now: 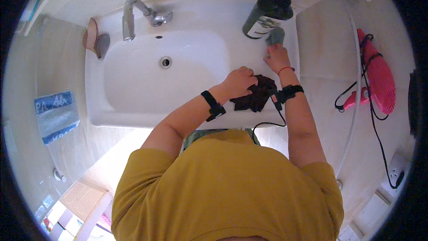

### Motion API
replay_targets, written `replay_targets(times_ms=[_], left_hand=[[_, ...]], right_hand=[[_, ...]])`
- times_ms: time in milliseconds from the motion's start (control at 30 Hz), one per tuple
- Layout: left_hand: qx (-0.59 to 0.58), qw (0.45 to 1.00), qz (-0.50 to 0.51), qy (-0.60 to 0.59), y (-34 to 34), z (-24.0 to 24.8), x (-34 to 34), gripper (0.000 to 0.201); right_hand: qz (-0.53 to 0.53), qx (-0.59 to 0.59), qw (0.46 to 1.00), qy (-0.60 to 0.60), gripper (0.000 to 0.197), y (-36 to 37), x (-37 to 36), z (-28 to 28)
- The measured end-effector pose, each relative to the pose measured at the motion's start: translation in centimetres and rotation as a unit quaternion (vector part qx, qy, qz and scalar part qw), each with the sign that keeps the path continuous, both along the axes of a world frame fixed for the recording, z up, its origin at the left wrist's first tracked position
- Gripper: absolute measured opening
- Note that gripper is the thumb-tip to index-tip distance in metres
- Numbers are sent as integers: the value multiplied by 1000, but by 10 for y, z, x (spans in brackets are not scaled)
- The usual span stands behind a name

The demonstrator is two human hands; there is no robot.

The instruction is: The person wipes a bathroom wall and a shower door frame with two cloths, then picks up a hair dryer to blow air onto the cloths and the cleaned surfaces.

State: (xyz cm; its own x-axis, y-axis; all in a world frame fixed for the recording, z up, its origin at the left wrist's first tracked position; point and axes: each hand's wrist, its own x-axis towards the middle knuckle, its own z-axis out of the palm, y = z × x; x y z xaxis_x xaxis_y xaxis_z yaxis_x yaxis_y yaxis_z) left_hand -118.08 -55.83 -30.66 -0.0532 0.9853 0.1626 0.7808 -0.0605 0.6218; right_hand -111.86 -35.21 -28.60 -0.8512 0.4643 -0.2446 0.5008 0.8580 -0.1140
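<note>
A crumpled dark maroon cloth (257, 94) lies on the right ledge of the white sink (133, 115). My left hand (240, 83) is at its left edge, the fingers curled in and gripping the fabric. Farther up the ledge, my right hand (277, 58) has its fingers closed on the near end of a small grey-green object (276, 36); its kind is unclear. Right beside that object stands a large dark green pump bottle (266, 15) with a pale label. Black bands with small devices sit on both my wrists, and a cable hangs from the right one.
A chrome faucet (129, 20) rises at the back left above the drain (165, 62). A pinkish and grey leaf-shaped holder (96, 40) sits at the left corner. On the side walls hang a blue-and-white towel (57, 117) and a pink hair dryer (379, 76) with a black cord.
</note>
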Motion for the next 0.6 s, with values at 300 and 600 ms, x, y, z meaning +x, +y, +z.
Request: replay_targets(times_ms=[300, 600], left_hand=[[-86, 851, 215, -471, -119, 41, -43, 24], [-69, 732, 313, -601, -177, 35, -76, 23]], right_hand=[[169, -82, 949, 254, 33, -77, -53, 33], [104, 4, 984, 144, 22, -109, -53, -15]])
